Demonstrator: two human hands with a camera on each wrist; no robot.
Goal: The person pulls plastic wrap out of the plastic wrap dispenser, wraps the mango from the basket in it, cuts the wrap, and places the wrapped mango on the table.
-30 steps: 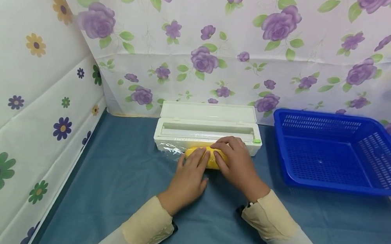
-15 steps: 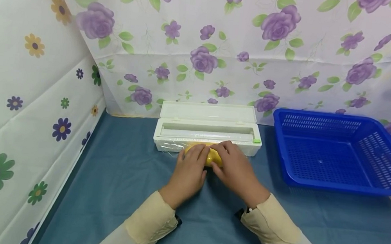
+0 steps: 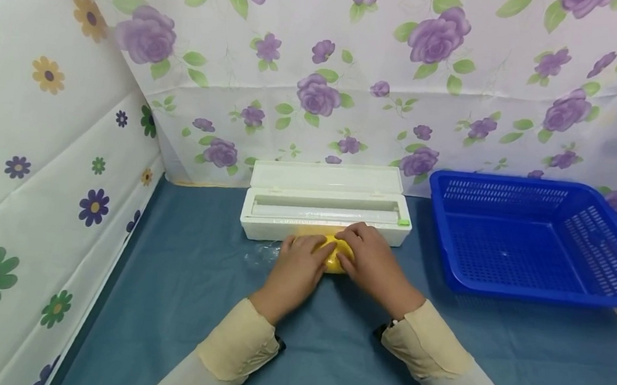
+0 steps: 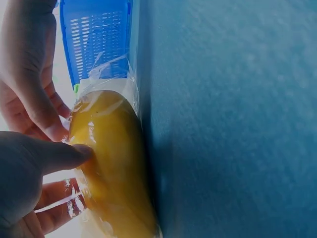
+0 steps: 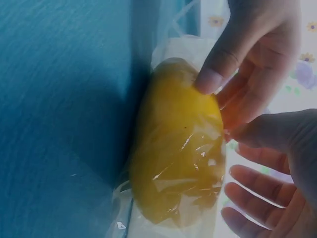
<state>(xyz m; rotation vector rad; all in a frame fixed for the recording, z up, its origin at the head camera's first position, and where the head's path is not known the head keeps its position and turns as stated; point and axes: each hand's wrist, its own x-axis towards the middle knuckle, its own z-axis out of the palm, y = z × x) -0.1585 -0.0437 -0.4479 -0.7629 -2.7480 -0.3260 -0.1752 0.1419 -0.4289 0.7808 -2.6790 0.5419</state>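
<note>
A yellow mango (image 3: 337, 265) lies on its side in clear plastic wrap, just in front of a white cling film box (image 3: 266, 230) with its lid raised. My left hand (image 3: 294, 272) holds the mango's left part. In the left wrist view its thumb presses the wrapped mango (image 4: 114, 163). The right hand (image 3: 375, 267) grips the right end, thumb near and fingers over the top. Seen from the right wrist, creased film covers the mango (image 5: 176, 144). A loose flap of cling film (image 3: 260, 255) sticks out to the left. Fingers hide part of the mango.
Inside the box lies the film roll (image 3: 329, 214), with a green slider (image 3: 403, 223) at the right end. A blue plastic basket (image 3: 500, 291) stands to the right. Blue-green cloth (image 3: 188, 280) covers the table, and a flowered curtain (image 3: 300, 49) hangs behind.
Over the last half second the mango has come slightly toward me, away from the box. The left fingers have bent more over it, and the film flap shows again on the left.
</note>
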